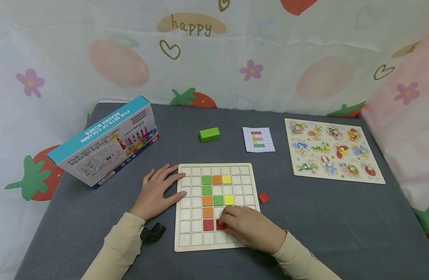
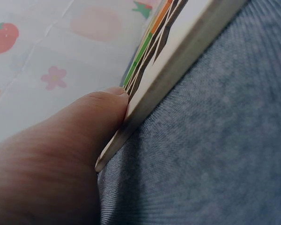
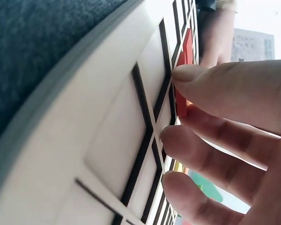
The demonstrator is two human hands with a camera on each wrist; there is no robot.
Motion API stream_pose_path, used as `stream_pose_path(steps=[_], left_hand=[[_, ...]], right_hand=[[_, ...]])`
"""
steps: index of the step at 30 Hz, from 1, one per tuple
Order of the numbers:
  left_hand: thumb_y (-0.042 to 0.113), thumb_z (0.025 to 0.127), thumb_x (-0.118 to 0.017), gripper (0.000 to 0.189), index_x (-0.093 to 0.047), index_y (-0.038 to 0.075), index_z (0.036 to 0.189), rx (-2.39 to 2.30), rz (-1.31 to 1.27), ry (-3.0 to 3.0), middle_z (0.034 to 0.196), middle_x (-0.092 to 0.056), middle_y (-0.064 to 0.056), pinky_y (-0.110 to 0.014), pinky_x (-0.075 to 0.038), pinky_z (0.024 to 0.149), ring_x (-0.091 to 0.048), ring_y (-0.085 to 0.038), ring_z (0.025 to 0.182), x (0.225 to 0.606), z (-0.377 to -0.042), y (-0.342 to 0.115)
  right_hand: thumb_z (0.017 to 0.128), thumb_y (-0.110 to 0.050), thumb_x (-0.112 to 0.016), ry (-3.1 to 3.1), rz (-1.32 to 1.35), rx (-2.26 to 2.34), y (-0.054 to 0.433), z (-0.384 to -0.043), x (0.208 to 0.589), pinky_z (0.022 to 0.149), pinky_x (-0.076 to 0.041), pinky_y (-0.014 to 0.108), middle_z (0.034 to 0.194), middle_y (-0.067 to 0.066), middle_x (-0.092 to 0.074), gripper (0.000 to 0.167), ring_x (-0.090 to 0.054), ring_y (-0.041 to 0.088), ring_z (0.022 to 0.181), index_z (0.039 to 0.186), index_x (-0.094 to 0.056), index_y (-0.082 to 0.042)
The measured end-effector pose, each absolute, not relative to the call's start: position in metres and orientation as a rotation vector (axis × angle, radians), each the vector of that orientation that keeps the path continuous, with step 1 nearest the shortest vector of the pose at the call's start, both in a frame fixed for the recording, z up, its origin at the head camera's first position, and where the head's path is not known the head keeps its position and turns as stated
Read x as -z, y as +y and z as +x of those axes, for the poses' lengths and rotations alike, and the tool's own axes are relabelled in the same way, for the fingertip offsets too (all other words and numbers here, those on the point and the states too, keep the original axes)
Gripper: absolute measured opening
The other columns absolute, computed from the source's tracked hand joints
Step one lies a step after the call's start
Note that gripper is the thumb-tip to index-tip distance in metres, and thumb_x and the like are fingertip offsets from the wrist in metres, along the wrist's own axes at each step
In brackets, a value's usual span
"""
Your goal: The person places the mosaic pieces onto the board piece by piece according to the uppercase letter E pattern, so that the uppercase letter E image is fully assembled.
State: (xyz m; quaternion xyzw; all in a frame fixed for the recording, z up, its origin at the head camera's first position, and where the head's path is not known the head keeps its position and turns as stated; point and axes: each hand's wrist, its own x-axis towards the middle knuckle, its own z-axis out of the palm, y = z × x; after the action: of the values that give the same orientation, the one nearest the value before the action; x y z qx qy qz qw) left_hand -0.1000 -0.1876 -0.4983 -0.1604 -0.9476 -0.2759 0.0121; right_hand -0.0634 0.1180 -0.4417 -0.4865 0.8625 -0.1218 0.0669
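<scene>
A wooden grid board lies on the table, with green, orange, yellow and red square tiles in some of its cells. My left hand rests at the board's left edge with fingers spread; its thumb touches the rim. Over the lower middle of the board, my right hand pinches a red tile between thumb and index finger. That tile sits at a cell just right of another red tile, partly hidden by the fingers. One loose red tile lies off the board's right edge.
Behind the board are a green block and a small pattern card with coloured squares. An insect picture board lies at the right. A blue-topped box stands at the left. Beside the left wrist is a black object.
</scene>
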Motion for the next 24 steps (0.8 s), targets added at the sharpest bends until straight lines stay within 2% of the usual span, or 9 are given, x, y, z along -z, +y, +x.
stream_pose_path(steps=[24], left_hand=[[0.055, 0.088, -0.061, 0.06, -0.051, 0.027, 0.14, 0.865, -0.497, -2.955, 0.152, -0.036, -0.003, -0.059, -0.007, 0.114, -0.021, -0.028, 0.145, 0.4965, -0.0992, -0.1873]], right_hand=[[0.089, -0.022, -0.069, 2.631, -1.508, 0.361, 0.1145, -0.0623, 0.4443, 0.081, -0.052, 0.023, 0.105, -0.006, -0.059, 0.018, -0.058, 0.006, 0.09, 0.106, -0.064, -0.019]])
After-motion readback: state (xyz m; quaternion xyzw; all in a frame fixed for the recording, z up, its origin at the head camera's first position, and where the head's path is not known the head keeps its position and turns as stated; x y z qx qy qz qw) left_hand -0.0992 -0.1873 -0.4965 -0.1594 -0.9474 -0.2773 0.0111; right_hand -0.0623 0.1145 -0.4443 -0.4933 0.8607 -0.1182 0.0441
